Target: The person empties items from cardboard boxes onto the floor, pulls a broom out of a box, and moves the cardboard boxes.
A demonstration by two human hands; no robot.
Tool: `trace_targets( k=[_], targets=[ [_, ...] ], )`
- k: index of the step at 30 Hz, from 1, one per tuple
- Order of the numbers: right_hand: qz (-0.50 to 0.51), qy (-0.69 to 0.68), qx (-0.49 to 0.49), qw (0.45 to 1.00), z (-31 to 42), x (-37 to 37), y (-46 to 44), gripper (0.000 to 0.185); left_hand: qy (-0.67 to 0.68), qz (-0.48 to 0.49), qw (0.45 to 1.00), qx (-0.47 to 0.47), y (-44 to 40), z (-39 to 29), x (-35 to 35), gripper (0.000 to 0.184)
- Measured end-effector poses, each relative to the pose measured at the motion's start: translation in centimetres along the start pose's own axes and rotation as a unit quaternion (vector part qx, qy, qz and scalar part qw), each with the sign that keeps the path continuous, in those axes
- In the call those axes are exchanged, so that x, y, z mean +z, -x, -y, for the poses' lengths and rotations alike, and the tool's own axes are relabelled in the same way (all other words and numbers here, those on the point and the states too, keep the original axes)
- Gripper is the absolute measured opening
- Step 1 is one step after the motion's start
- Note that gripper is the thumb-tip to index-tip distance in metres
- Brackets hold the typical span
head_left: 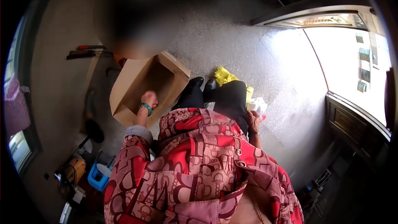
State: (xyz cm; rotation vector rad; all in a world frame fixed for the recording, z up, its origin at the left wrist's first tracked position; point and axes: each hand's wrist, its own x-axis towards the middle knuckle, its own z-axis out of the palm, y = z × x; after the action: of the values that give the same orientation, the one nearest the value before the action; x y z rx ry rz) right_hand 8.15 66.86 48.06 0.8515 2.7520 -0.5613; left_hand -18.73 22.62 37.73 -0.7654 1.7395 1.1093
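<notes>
An open cardboard box (120, 85) stands on the floor to the left of my legs. Over its near part is my left hand (149, 99), with a green bracelet at the wrist; its fingers look curled, and I cannot make out anything in them. My right hand (253, 120) is low beside my right thigh, next to a white plastic bag (258, 105) with some red at its edge. Whether its fingers grip the bag is unclear. A yellow bag (224, 75) lies on the floor beyond my knee.
Red-handled tools (86, 47) lie past the box at the upper left. A blue plastic stool (98, 176) and a yellow item (76, 170) are at the lower left. On the right is a bright open doorway (331, 54). A dark blur covers the top.
</notes>
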Motion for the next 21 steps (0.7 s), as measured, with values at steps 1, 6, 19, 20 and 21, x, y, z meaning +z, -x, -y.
trace_targets(
  k=[1, 6, 19, 20, 21],
  targets=[
    [0.017, 0.042, -0.014, 0.999, -0.9, -0.9, -1.2, 0.018, 0.038, -0.015, 0.999, 0.006, 0.0, 0.5, 0.9, 0.022],
    [0.142, 0.027, -0.021, 0.989, -8.2, -3.6, -6.8, 0.023, 0.155, -0.006, 0.985, -0.077, -3.0, 3.3, 4.3, 0.015],
    [0.215, -0.355, 0.138, 0.899, 0.1, -15.7, -51.2, 0.011, 0.204, 0.021, 0.979, -0.010, -0.5, -5.7, 19.5, 0.016],
    [0.213, -0.320, 0.151, 0.911, 2.8, -16.7, -54.3, 0.011, 0.223, 0.002, 0.975, -0.019, -0.4, -6.1, 20.1, 0.017],
    [0.204, -0.347, 0.133, 0.906, 4.7, -17.0, -57.0, 0.011, 0.244, -0.018, 0.969, -0.026, -0.1, -6.9, 20.5, 0.018]
  ],
)
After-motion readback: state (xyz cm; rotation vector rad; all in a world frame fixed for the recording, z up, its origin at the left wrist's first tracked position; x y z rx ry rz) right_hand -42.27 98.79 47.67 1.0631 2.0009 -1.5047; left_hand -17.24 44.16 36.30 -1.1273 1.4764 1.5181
